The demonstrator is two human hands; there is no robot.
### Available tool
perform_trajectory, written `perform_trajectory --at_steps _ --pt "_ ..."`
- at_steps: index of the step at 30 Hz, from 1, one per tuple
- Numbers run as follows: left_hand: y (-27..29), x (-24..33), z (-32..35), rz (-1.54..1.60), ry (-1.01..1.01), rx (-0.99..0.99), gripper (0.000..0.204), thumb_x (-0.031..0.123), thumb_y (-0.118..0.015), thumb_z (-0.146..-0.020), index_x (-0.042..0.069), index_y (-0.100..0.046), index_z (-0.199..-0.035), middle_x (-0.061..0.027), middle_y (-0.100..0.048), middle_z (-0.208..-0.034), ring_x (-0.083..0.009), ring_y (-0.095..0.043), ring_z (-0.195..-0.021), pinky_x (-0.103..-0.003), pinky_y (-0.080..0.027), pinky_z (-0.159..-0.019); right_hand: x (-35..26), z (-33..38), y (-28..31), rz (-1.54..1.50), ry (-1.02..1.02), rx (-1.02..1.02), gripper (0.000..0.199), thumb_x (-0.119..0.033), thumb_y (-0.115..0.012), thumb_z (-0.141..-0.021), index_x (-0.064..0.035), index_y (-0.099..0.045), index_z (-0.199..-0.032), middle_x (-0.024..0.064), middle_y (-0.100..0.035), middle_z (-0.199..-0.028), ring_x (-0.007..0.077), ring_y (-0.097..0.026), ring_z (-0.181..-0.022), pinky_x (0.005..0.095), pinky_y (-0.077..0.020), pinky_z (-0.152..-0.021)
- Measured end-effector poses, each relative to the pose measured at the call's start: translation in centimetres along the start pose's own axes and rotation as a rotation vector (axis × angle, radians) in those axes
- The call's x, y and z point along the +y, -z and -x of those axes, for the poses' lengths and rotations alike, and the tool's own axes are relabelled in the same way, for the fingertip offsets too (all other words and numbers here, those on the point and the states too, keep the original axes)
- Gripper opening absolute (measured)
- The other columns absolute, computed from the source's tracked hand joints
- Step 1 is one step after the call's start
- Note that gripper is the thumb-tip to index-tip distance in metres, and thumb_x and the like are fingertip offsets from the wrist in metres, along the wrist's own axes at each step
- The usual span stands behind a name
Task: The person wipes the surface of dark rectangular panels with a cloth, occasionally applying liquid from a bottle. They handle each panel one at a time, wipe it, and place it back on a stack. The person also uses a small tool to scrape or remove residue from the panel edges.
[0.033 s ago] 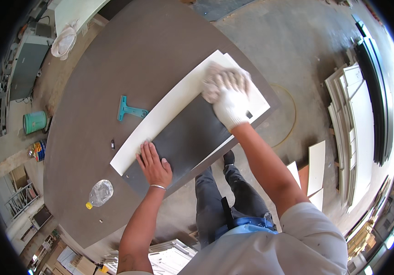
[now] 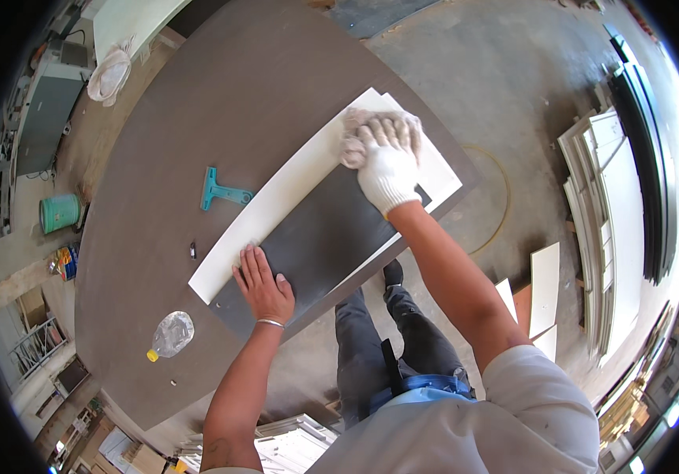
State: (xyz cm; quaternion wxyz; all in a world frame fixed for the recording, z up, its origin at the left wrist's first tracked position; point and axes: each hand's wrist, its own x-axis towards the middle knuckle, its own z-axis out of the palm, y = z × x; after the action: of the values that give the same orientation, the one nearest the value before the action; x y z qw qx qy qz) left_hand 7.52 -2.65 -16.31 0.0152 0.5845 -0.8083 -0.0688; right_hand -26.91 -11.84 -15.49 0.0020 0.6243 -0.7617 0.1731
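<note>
A dark grey panel [image 2: 315,229] lies over white boards [image 2: 276,204] that stick out along its far side and right end. My left hand [image 2: 265,283], bare with a band at the wrist, rests flat on the panel's near left end, fingers apart. My right hand [image 2: 388,167] wears a white knitted glove. It presses a crumpled beige rag [image 2: 353,150] down at the far right end, where panel and white boards meet. The gloved fingers are spread over the rag, which hides the surface beneath.
On the brown table [image 2: 173,134] lie a teal scraper [image 2: 225,192] and a clear bottle with a yellow cap [image 2: 173,333]. A small dark object [image 2: 193,250] sits near the scraper. Stacked boards [image 2: 612,229] stand on the right. A green bucket [image 2: 60,213] is beyond the table's left edge.
My right hand and the rag have shifted slightly left. My left hand stays in place on the panel.
</note>
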Motion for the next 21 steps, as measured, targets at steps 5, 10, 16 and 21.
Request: perform_trajectory --at_steps 5,10,16,21 --pt "0.1 -0.1 0.0 -0.018 0.002 -0.013 0.082 0.029 -0.051 -0.093 -0.004 -0.031 -0.165 -0.0229 -0.030 -0.173 -0.0399 -0.024 -0.163 -0.062 -0.011 -0.132 1.8 2.5 0.3 0.050 -0.113 -0.134 0.048 -0.031 -0.065 -0.093 -0.0119 -0.068 -0.137 0.0122 -0.064 -0.150 0.0319 -0.047 -0.151 0.0561 -0.0202 -0.130" --pt "-0.2 0.0 0.0 -0.015 0.001 0.013 0.083 0.028 -0.052 -0.092 -0.004 -0.031 -0.165 -0.0232 -0.031 -0.173 -0.0403 -0.025 -0.163 -0.062 -0.011 -0.132 -0.2 1.8 -2.5 -0.010 -0.013 0.077 0.049 -0.026 -0.058 -0.095 -0.0093 -0.068 -0.140 0.0122 -0.058 -0.158 0.0327 -0.042 -0.156 0.0529 -0.0171 -0.133" --pt "-0.2 0.1 -0.3 -0.043 -0.003 0.014 0.082 0.027 -0.051 -0.093 -0.004 -0.030 -0.165 -0.0226 -0.032 -0.172 -0.0397 -0.025 -0.162 -0.060 -0.012 -0.132 -6.0 3.7 -5.6 -0.234 0.196 -0.157 0.048 -0.023 -0.059 -0.101 -0.0121 -0.060 -0.148 0.0076 -0.063 -0.149 0.0217 -0.052 -0.146 0.0382 -0.0333 -0.128" --pt "-0.2 0.0 -0.1 -0.065 -0.029 0.038 0.080 0.028 -0.050 -0.094 -0.004 -0.031 -0.165 -0.0221 -0.033 -0.172 -0.0386 -0.027 -0.162 -0.059 -0.013 -0.133 -1.5 1.5 0.7 -0.205 -0.015 -0.089 0.051 -0.020 -0.060 -0.093 -0.0116 -0.065 -0.144 0.0092 -0.062 -0.152 0.0258 -0.047 -0.151 0.0450 -0.0251 -0.132"
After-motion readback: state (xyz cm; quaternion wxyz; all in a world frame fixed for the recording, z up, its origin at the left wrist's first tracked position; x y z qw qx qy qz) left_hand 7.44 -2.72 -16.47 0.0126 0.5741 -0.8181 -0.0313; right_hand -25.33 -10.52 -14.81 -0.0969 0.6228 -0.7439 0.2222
